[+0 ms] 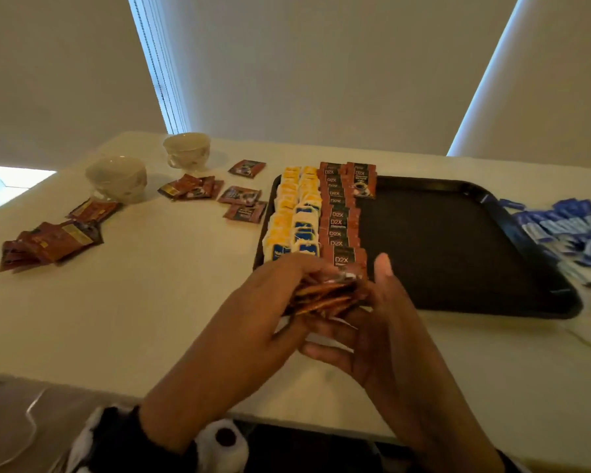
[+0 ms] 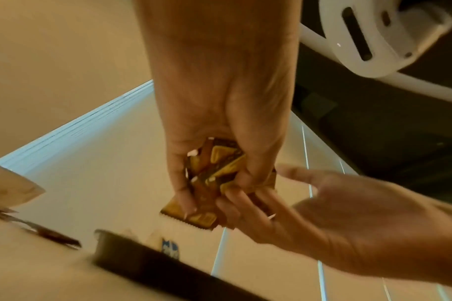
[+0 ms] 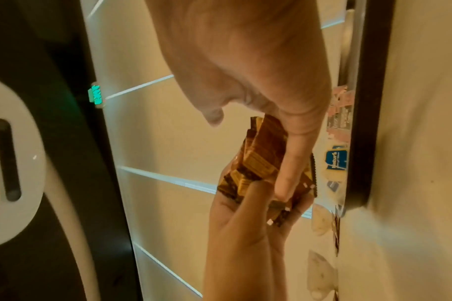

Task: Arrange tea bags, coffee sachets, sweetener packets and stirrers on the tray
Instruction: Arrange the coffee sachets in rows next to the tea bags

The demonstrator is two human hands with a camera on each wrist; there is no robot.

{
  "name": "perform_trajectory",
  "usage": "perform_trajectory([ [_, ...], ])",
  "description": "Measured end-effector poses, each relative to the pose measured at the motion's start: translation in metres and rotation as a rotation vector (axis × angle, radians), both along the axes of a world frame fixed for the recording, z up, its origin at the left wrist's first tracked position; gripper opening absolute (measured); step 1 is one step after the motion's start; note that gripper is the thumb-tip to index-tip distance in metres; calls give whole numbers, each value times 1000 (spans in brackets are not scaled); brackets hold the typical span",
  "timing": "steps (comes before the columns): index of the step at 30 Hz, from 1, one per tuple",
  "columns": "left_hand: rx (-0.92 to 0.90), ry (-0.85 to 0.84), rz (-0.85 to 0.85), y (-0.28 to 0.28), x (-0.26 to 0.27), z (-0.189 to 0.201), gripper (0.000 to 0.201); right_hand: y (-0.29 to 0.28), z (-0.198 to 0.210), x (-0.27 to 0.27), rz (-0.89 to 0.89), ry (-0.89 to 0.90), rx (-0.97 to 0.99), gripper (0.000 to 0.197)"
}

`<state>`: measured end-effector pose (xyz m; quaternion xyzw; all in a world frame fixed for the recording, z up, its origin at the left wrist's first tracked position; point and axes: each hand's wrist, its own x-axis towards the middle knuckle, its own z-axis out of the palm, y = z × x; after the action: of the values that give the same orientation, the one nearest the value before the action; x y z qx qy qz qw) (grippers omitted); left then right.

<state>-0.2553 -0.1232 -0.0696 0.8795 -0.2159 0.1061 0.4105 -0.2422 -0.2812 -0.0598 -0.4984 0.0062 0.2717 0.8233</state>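
A black tray (image 1: 458,250) lies on the white table. Along its left side run two columns of yellow and blue tea bags (image 1: 297,213), then a column of brown coffee sachets (image 1: 338,216). Just in front of the tray's near left corner, my left hand (image 1: 287,288) grips a fanned stack of brown coffee sachets (image 1: 325,297). My right hand (image 1: 365,322) touches that stack from the right with straight fingers, thumb raised clear of it. In the left wrist view the stack (image 2: 214,169) sits between thumb and fingers. In the right wrist view my index finger lies along the stack (image 3: 260,163).
Two pale cups (image 1: 116,177) (image 1: 186,150) stand at the back left. Loose brown sachets lie in piles on the table (image 1: 48,244) (image 1: 191,187) (image 1: 243,199). Blue sweetener packets (image 1: 567,230) are heaped right of the tray. The tray's right half is bare.
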Motion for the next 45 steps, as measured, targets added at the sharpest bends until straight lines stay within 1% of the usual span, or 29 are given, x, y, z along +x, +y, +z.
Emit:
perform_trajectory([
  [1, 62, -46, -5, -2, 1, -6, 48, -2, -1, 0, -16, -4, 15, 55],
  [3, 135, -106, -21, -5, 3, -17, 40, -3, -8, 3, -78, -16, -19, 40],
  [5, 116, -86, -4, -9, 7, -21, 38, -3, -16, 6, -145, -34, -66, 29],
  [6, 73, -48, 6, -10, 9, -22, 43, -3, -20, 8, -173, -53, -82, 27],
  [8, -72, 64, -20, -12, 6, -18, 58, -3, -24, 10, -224, -100, -88, 30],
  [10, -283, 177, -63, -9, 5, -13, 66, -5, -27, 12, -259, -132, -75, 35],
  [12, -474, 284, -64, -6, 9, -13, 72, -7, -27, 14, -267, -165, -89, 35],
  [13, -536, 340, -56, -9, 12, -10, 69, -8, -26, 14, -266, -188, -103, 33],
  [14, -605, 392, -13, -11, 18, -8, 61, -10, -26, 15, -267, -213, -113, 30],
  [15, -717, 440, 43, -14, 22, -3, 50, -12, -24, 14, -270, -238, -120, 27],
  [16, -801, 473, 116, -18, 26, 3, 45, -14, -23, 13, -273, -263, -130, 25],
  [17, -862, 502, 136, -20, 25, 8, 49, -15, -20, 11, -276, -294, -143, 24],
  [18, -871, 529, 141, -21, 23, 12, 53, -16, -19, 9, -281, -328, -156, 23],
  [19, -877, 554, 154, -21, 21, 12, 47, -17, -17, 7, -285, -362, -164, 24],
  [20, -821, 601, 156, -23, 12, 14, 33, -17, -17, 4, -286, -391, -172, 24],
  [21, -756, 599, 155, -24, 7, 15, 31, -17, -17, 3, -284, -413, -184, 25],
  [22, -705, 568, 147, -24, 1, 12, 53, -17, -17, 1, -280, -429, -204, 25],
  [23, -686, 542, 136, -25, -3, 9, 49, -17, -17, 1, -274, -439, -220, 25],
  [24, -685, 528, 151, -24, -6, 7, 49, -18, -18, 0, -267, -440, -226, 25],
  [26, -735, 536, 143, -25, -9, 1, 45, -19, -20, -1, -250, -445, -243, 22],
  [28, -783, 516, 179, -25, -12, -4, 44, -21, -22, -2, -245, -479, -305, 19],
  [32, -836, 514, 187, -22, -16, -13, 43, -26, -27, -4, -279, -480, -343, 15],
  [36, -892, 483, 202, -17, -17, -22, 43, -31, -33, -7, -303, -407, -319, 16],
  [39, -889, 467, 193, -19, -21, -26, 48, -28, -35, -13, -294, -342, -278, 18],
  [41, -897, 455, 192, -20, -23, -30, 49, -27, -35, -16, -321, -325, -262, 20],
  [43, -954, 435, 218, -20, -24, -34, 49, -29, -37, -19, -371, -311, -238, 22],
  [45, -998, 414, 246, -20, -25, -39, 49, -32, -38, -22, -365, -305, -234, 22],
])
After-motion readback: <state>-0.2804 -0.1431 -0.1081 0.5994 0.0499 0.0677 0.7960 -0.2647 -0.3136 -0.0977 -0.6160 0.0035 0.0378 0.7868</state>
